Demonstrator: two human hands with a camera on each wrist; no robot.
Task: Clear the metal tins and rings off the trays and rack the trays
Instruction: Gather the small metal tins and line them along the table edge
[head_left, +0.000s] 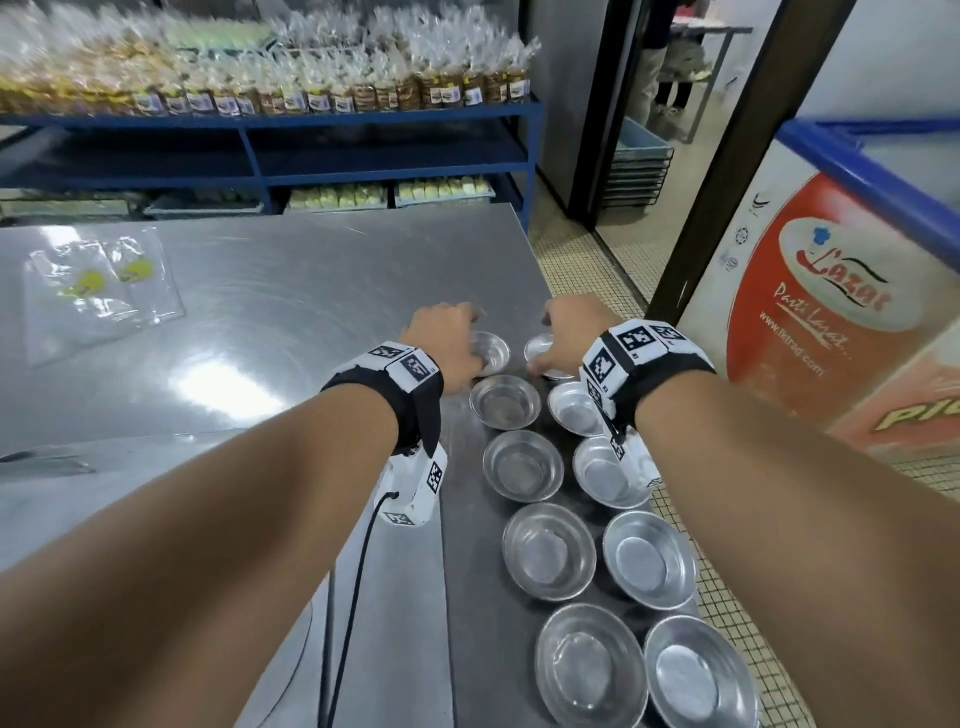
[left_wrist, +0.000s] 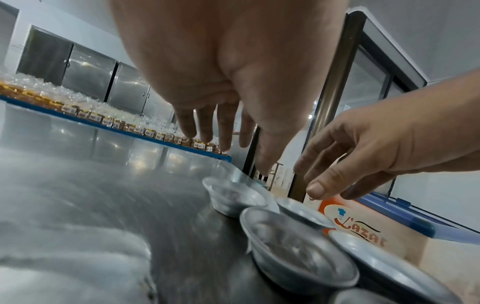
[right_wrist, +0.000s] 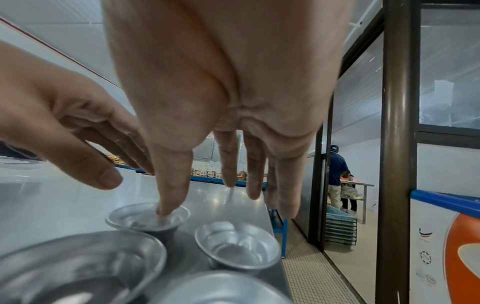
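Both hands (head_left: 447, 338) (head_left: 569, 335) over the farthest tins (head_left: 491, 353)

Freezer chest (head_left: 810, 291) reads "Lazat" (perhaps "Pasti Lazat").

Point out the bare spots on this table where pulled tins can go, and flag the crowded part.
Free: the steel tabletop between the plastic bags and the left hand, and the stretch beyond both hands toward the far edge. Crowded: the tray along the table's right edge, packed with two rows of metal tins.
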